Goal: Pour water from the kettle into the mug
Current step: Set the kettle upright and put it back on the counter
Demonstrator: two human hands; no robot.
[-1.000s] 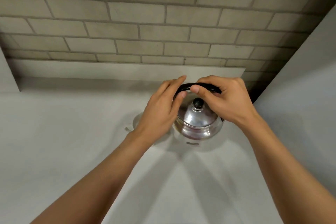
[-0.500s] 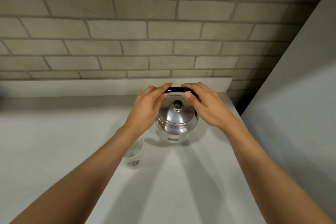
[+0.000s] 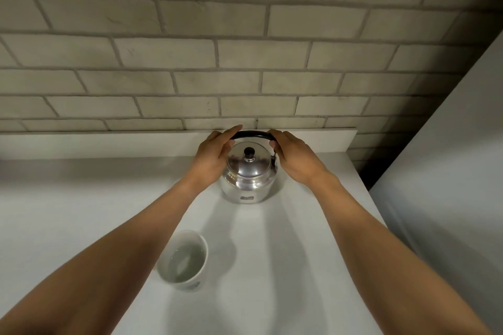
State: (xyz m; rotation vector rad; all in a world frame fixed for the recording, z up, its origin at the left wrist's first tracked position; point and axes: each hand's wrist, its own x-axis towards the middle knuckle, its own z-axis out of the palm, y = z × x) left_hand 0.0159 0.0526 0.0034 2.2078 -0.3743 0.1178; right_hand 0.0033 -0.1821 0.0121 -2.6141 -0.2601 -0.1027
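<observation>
A shiny steel kettle (image 3: pixel 249 181) with a black lid knob and an arched black handle (image 3: pixel 250 133) stands upright on the white counter (image 3: pixel 272 266), close to the back ledge. My left hand (image 3: pixel 215 155) is curled on the handle's left end and my right hand (image 3: pixel 294 158) on its right end. The spout is hidden. A white mug (image 3: pixel 186 284) stands in front of the kettle and to its left, beside my left forearm. It holds clear water.
A grey brick wall (image 3: pixel 245 62) rises behind a low white ledge (image 3: pixel 109 141). A tall white panel (image 3: pixel 449 171) closes off the right side, with a dark gap at its back corner. The counter runs off to the left.
The view has pulled back, so the kettle looks farther off and the mug has come fully into sight. My hands have slid apart from the handle's middle to its two ends.
</observation>
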